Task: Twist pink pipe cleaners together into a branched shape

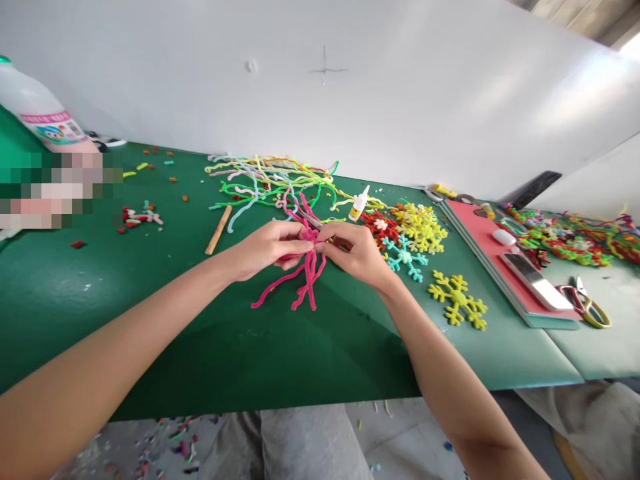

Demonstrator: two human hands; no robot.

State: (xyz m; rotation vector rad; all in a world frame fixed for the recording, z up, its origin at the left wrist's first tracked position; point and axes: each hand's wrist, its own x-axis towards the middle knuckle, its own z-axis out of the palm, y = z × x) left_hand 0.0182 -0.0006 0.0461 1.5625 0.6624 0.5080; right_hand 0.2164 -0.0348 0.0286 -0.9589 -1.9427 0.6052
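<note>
Both my hands meet over the green table around a bundle of pink pipe cleaners. My left hand pinches the knotted middle of the bundle from the left. From the right, the fingers of my right hand close on the same knot. Several loose pink ends hang toward me and others stick out beyond the fingers. Just behind the knot lies part of a metal tool, mostly hidden by my hands. Beside my right hand are a light blue snowflake shape and a small white glue bottle.
A pile of mixed pipe cleaners lies behind my hands, with a wooden stick left of it. Yellow snowflake shapes, a red folder with a phone, and scissors sit right. A large bottle stands far left.
</note>
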